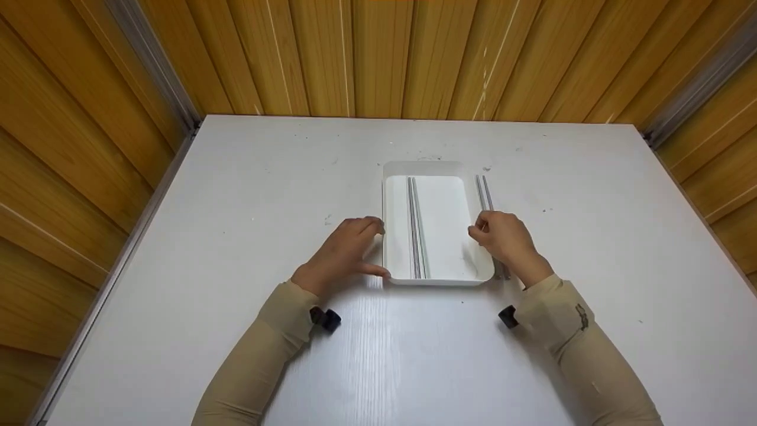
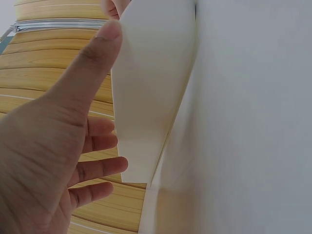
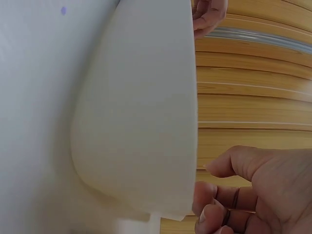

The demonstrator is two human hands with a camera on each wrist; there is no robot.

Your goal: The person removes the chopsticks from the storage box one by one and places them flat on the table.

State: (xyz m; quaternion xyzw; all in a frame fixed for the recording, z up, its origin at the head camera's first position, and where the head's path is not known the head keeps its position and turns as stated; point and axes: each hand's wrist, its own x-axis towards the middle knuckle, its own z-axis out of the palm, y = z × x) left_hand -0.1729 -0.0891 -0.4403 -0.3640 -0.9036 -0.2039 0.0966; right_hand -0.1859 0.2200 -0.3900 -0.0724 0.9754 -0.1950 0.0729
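Observation:
A white rectangular tray (image 1: 446, 219) lies on the table, with a pair of slim metallic chopsticks (image 1: 413, 228) lengthwise in its left half. My left hand (image 1: 348, 251) is at the tray's left side, thumb near the front corner and fingers extended along the rim; the left wrist view shows the thumb (image 2: 100, 51) right at the tray's edge. At the opposite rim is my right hand (image 1: 505, 236), its fingers loosely bent and a gap showing between thumb and fingertips (image 3: 202, 195). Another pair of chopsticks (image 1: 485, 192) lies outside along the tray's right side, partly hidden beneath that hand.
The white table (image 1: 266, 177) is bounded by wood-slat walls (image 1: 378, 59) at the back and sides, with metal posts (image 1: 154, 59) in the corners. Small dark specks mark the tabletop behind the tray. A black wrist device (image 1: 325, 319) sits on the left sleeve.

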